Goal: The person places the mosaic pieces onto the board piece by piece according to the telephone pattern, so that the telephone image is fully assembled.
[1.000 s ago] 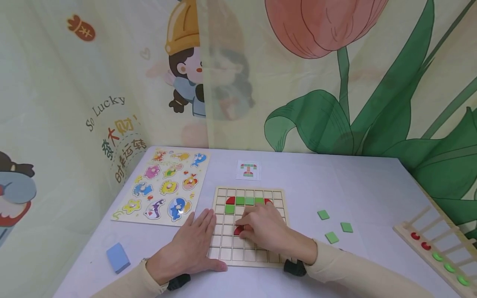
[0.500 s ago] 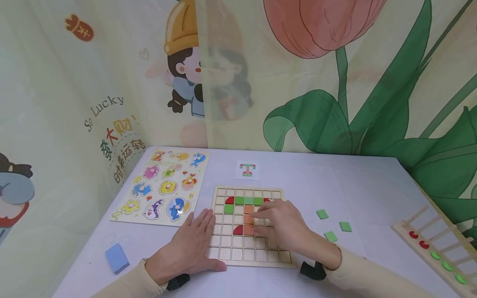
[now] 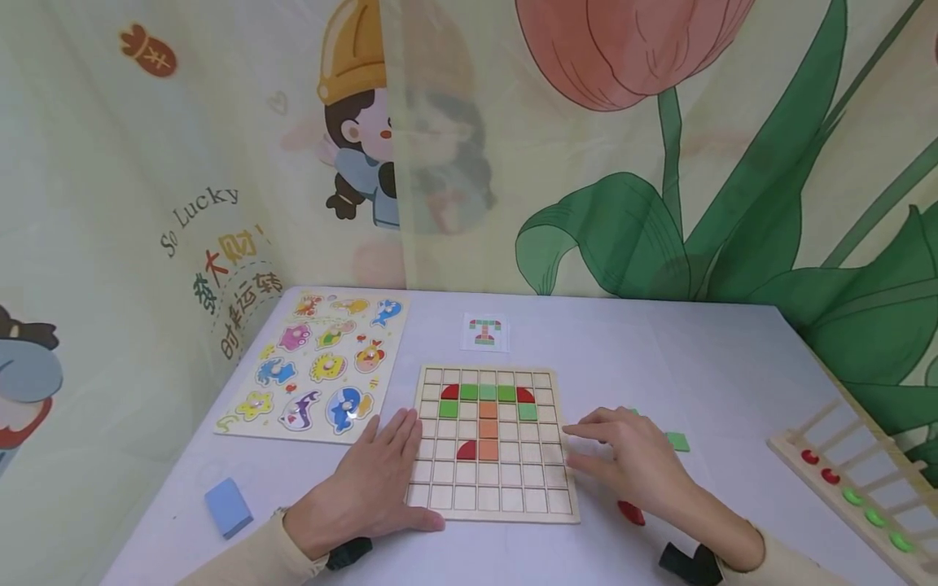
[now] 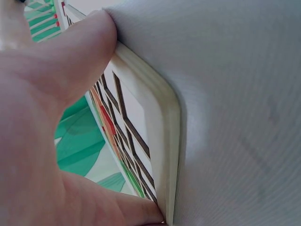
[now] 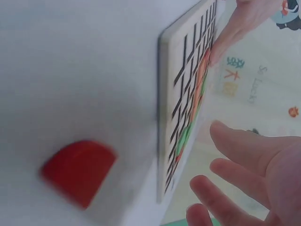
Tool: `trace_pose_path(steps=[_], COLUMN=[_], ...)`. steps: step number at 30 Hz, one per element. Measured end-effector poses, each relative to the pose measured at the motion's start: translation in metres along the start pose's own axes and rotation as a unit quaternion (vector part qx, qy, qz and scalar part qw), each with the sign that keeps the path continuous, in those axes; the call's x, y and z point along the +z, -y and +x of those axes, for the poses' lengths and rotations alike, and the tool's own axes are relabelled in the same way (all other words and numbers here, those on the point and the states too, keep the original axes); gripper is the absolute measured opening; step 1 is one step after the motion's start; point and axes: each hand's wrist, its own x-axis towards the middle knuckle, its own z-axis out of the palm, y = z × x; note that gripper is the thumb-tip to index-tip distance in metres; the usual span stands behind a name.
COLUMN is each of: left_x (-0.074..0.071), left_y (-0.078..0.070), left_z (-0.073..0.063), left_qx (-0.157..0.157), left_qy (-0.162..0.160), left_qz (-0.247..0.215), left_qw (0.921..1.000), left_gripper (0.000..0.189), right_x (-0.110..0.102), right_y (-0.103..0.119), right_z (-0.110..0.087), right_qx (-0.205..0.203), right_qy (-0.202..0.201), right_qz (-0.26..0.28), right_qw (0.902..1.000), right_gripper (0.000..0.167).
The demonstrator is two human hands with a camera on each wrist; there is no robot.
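Observation:
A wooden grid board [image 3: 538, 498] lies on the white table. On it sit green squares [image 3: 487, 392], orange squares [image 3: 487, 427] and red quarter-round pieces [image 3: 466, 449], forming a T-like shape. My left hand [image 3: 359, 484] rests along the board's left edge with straight fingers, its thumb [image 4: 87, 52] at the near corner. Off the board's right side, my right hand [image 3: 637, 460] hovers with relaxed fingers and nothing between them. A loose red quarter-round piece [image 5: 80, 173] lies beneath it on the table. Loose green squares [image 3: 677, 441] lie behind that hand, partly hidden by it.
A small card [image 3: 484, 332] printed with a coloured T lies behind the board. To the left are an animal puzzle board [image 3: 304, 366] and a blue block [image 3: 229, 508]. A wooden rack [image 3: 835, 488] with red and green beads stands at the right edge.
My right hand has drawn back from the board to the right, uncovering the orange column, the right green square and the loose red piece on the table. The left hand stays put.

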Motion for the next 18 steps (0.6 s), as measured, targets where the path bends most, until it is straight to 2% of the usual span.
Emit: trace_pose_path(steps=[7, 14, 18], left_x=[0.0, -0.001, 0.0], left_y=[0.0, 0.0, 0.0], left_z=[0.0, 0.0, 0.0], left_qx=[0.0, 0.0, 0.001], left_qy=[-0.001, -0.003, -0.001], left_qz=[-0.007, -0.009, -0.004], left_qw=[1.0, 1.0, 1.0], left_gripper=[0.123, 0.122, 0.122], right_x=[-0.007, -0.011, -0.01], right_y=[-0.023, -0.038, -0.039], right_z=[-0.027, -0.045, -0.053], right_qx=[0.072, 0.142, 0.161], right_qy=[0.01, 0.044, 0.068], right_qz=[-0.016, -0.012, -0.009], right_qw=[0.9972, 0.9888, 0.9846], right_gripper=[0.034, 0.033, 0.031])
